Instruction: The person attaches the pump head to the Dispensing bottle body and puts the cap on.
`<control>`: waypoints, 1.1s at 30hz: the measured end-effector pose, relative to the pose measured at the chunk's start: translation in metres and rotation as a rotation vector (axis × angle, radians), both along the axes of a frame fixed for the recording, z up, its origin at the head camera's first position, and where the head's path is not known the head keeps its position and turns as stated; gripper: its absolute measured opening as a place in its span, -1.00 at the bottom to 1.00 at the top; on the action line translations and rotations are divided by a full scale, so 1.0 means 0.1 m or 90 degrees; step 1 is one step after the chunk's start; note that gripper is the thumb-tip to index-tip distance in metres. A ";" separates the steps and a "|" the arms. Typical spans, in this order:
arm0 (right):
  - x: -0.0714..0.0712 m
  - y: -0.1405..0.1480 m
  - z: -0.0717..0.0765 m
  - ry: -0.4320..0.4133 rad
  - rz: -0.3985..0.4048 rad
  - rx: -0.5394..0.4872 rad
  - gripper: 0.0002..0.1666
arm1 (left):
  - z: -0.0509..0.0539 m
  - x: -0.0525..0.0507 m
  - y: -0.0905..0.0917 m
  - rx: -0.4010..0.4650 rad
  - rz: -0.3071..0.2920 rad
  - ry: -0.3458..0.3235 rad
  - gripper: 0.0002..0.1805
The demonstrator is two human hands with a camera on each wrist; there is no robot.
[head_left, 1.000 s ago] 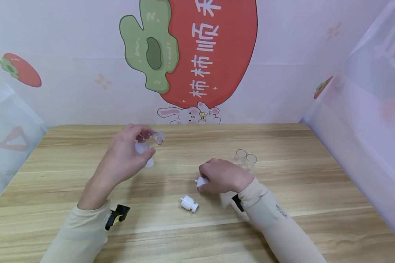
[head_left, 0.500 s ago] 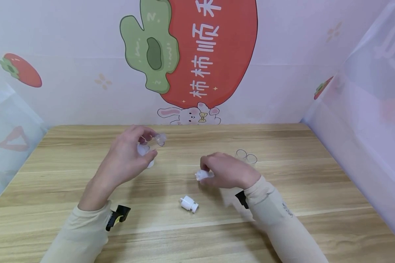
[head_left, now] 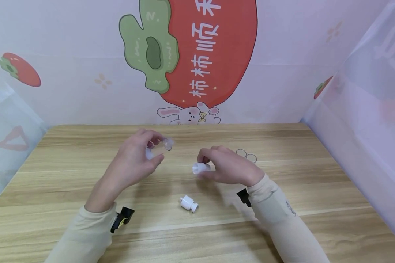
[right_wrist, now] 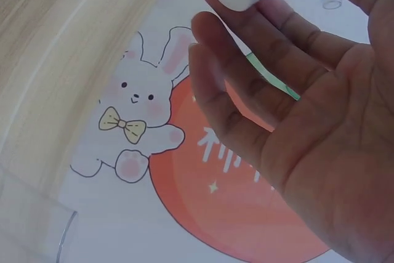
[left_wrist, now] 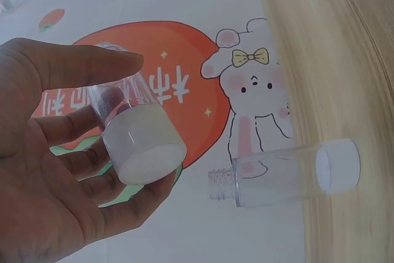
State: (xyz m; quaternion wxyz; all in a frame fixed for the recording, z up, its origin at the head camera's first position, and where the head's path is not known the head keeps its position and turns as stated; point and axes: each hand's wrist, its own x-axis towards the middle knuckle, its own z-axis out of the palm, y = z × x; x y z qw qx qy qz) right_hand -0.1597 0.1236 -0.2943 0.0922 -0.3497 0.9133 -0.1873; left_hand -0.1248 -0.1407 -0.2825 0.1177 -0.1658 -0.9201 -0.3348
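Beyond and right of the lying white pump head, two clear cups stood side by side, their lower parts blocked by our right hand, which pinched another pump head. Beyond and left of that lying piece, our left hand gripped a white-based bottle and largely hid an upright bottle. Under it we had a wood-grain table; far beyond it hung a pale printed backdrop.
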 end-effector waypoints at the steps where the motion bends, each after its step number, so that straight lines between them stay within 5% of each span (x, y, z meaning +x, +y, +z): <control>1: 0.00 0.00 0.00 0.007 0.001 -0.005 -0.70 | 0.00 0.00 0.01 -0.002 -0.003 0.002 -0.63; 33: -0.05 0.14 0.09 0.083 0.016 -0.209 -0.65 | -0.08 0.04 0.18 -0.052 -0.040 -0.010 -0.58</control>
